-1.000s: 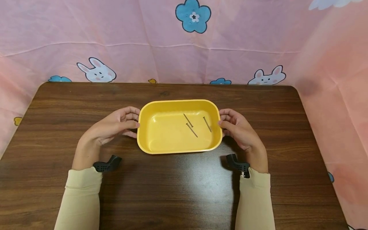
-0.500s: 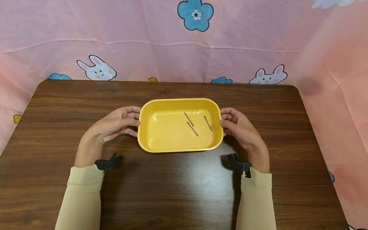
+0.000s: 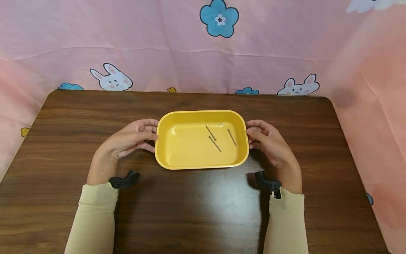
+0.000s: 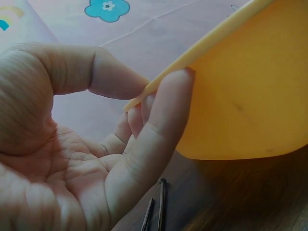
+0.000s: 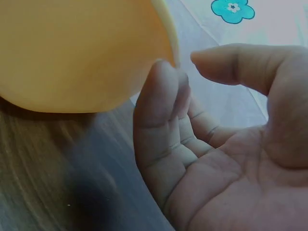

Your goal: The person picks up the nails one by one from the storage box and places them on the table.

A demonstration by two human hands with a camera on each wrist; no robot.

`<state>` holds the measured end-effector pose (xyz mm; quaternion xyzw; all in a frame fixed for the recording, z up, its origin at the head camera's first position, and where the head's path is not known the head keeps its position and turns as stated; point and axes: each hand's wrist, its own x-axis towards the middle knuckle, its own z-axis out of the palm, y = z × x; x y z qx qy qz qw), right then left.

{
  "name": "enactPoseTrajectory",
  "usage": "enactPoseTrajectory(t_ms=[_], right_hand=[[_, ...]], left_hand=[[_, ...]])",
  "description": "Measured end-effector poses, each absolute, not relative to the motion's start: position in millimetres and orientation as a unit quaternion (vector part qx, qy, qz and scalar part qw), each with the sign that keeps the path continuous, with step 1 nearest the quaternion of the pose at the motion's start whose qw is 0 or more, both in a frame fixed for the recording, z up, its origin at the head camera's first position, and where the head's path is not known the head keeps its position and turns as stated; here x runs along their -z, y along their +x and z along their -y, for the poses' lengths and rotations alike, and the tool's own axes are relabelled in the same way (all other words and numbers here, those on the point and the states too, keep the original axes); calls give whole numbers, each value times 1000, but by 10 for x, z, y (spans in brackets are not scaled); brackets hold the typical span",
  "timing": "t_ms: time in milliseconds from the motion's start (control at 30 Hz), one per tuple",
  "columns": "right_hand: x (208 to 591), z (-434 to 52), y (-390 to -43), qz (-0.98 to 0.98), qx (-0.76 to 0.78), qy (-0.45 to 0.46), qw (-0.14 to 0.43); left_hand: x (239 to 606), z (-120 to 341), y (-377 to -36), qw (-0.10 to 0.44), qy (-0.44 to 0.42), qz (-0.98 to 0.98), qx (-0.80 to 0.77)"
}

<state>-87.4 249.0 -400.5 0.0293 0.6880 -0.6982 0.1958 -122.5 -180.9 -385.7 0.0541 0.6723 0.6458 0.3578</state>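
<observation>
round-cornered yellow plastic tray lies between both hands, long axis hand to hand, neither clearly nearer; left hand pinches one short-end rim, right hand has loosely bent fingers at the other end, thumb just off the rim. three thin dark metal nails lie inside, nearer the right hand. brown wood-grain table spreads outward of both hands, far edge beyond the tray.
</observation>
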Motion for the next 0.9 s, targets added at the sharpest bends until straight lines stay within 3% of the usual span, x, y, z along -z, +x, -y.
enactPoseTrajectory(t_ms=[667, 900], right_hand=[[3700, -2327, -839, -692, 710, 7, 130], [3630, -2096, -849, -722, 678, -14, 140]], left_hand=[[3855, 1814, -1222, 360, 52, -674, -643], [3841, 1821, -1221, 359, 55, -667, -651]])
